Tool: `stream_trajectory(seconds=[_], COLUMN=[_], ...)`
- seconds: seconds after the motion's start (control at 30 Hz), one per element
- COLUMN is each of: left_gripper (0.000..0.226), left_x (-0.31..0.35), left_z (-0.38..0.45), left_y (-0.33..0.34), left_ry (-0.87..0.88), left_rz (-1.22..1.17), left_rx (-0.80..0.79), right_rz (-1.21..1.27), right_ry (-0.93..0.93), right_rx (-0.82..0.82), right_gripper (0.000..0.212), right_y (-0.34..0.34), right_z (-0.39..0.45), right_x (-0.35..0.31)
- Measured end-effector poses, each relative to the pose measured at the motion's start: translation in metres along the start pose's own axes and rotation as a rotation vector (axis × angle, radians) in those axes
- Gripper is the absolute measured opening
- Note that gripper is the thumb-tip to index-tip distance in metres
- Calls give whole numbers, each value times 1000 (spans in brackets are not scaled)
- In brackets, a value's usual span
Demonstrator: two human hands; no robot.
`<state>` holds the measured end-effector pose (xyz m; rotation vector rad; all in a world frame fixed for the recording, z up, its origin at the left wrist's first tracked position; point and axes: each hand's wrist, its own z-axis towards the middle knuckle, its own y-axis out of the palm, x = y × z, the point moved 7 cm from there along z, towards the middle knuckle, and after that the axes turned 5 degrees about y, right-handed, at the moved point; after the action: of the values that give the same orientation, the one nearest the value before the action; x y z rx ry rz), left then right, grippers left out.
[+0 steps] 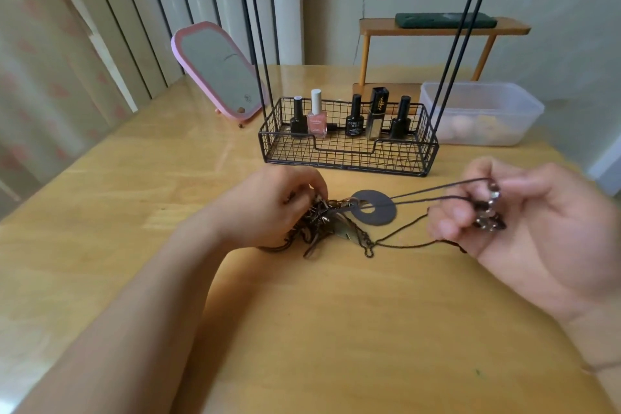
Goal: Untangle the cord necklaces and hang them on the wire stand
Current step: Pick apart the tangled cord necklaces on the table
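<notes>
Two hands are busy with a messy knot of cord necklaces (322,228) that lies on the wooden surface (134,212), just near the wire stand (347,148). The left hand (272,202) sits on top of the knot, with its fingers curled down and pinching into the cords to hold the pile still. The right hand (524,222) is off to the right, lifted a little, and its grip is closed on a shiny bead pendant (489,208). Two thin cords (430,193) run tight from that pendant back to the knot, passing over a flat grey ring (373,208) that lies beside the pile.

So the untangling step is going on, and it looks early. No necklace can be seen hanging yet, though the top of the stand is cut off.

Next, the pulled necklace needs to slide free. That calls for a soft, slow pull, while the left fingers loosen the loops that catch. A hard tug would likely make the knot tighter. Once it is free, it can go up on the stand, at the far side.
</notes>
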<state>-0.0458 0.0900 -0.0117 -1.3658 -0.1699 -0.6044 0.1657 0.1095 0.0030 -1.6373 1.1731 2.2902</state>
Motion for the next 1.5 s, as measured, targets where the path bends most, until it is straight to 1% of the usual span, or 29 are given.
stream_trajectory(seconds=[0.03, 0.07, 0.13, 0.2, 0.27, 0.3, 0.37, 0.4, 0.43, 0.47, 0.5, 0.53, 0.57, 0.6, 0.67, 0.73, 0.8, 0.93, 1.0, 1.03, 1.1, 1.17, 1.2, 1.27, 1.33, 1.37, 1.43, 1.5], left_gripper=[25, 25, 25, 27, 29, 30, 29, 27, 26, 24, 22, 21, 19, 18, 14, 11, 12, 21, 25, 27, 28, 30, 30, 35, 44, 47, 50, 53], left_x=[0, -1, -1, -2, -4, -5, -7, -7, -7, -8, -10, -12, -13, -14, -14, -14, -13, -10, -8, -6, -3, 1, 4, 8, 11, 13, 15, 17], left_z=[0, 0, 1, 2, 2, 3, 3, 3, 3, 3, 3, 3, 2, 2, 2, 2, 2, 3, 2, 2, 2, 2, 2, 3, 2, 2, 1, 1], left_y=[0, 0, -1, -1, 0, 1, 2, 2, 1, 0, -1, -1, -1, 0, 0, 1, 1, 2, 2, 2, 5, 9, 10, 12, 13, 13, 12, 11], left_ry=[-7, -15, -10, -5, -23, -37, -65, -81, -99, -122, -150, -177, -195, -203, -195, -181, -182, -170, -134, -122, -111, -99, -85, -44, -2, 16, 49, 64], left_rz=[-24, -53, -110, -178, -234, -242, -239, -243, -254, -277, -318, -378, -455, -531, -617, -691, -793, -970, -1031, -1065, -1139, -1204, -1227, -1252, -1271, -1281, -1293, -1319], left_rx=[0, 4, 29, 53, 61, 59, 56, 63, 80, 107, 137, 164, 185, 200, 215, 209, 200, 151, 116, 96, 57, 26, 10, -22, -51, -62, -78, -86], right_rz=[220, 362, 361, 324, 307, 303, 297, 256, 140, -85, -377, -662, -874, -1019, -1217, -1374, -1494, -1517, -1470, -1428, -1359, -1340, -1327, -1264, -1243, -1265, -1302, -1319], right_ry=[60, 98, 72, 53, 42, 53, 74, 68, 42, -1, -38, -53, -41, -11, 52, 68, 18, -110, -230, -289, -367, -381, -370, -332, -290, -269, -211, -178], right_rx=[-130, -215, -226, -297, -339, -347, -331, -304, -246, -149, -59, -11, -24, -88, -220, -279, -308, -299, -254, -194, 32, 275, 351, 417, 431, 429, 439, 454], right_gripper=[13, 15, 17, 18, 10, 12, 22, 28, 34, 38, 40, 40, 38, 36, 34, 31, 26, 23, 24, 26, 28, 26, 23, 15, 8, 7, 15, 18], right_y=[6, 8, 4, 8, 11, 12, 10, 8, 4, -3, -7, -7, -1, 7, 20, 25, 31, 41, 45, 44, 36, 24, 21, 16, 14, 13, 11, 9], right_z=[1, 1, 1, -2, -4, -4, -5, -5, -5, -8, -12, -14, -14, -14, -15, -15, -16, -15, -14, -14, -11, -8, -6, -4, -1, 0, 1, 2], right_x=[1, 1, -4, -6, -5, -5, -6, -6, -5, -7, -9, -10, -7, 0, 20, 36, 45, 38, 29, 23, 13, 10, 11, 18, 23, 25, 29, 29])
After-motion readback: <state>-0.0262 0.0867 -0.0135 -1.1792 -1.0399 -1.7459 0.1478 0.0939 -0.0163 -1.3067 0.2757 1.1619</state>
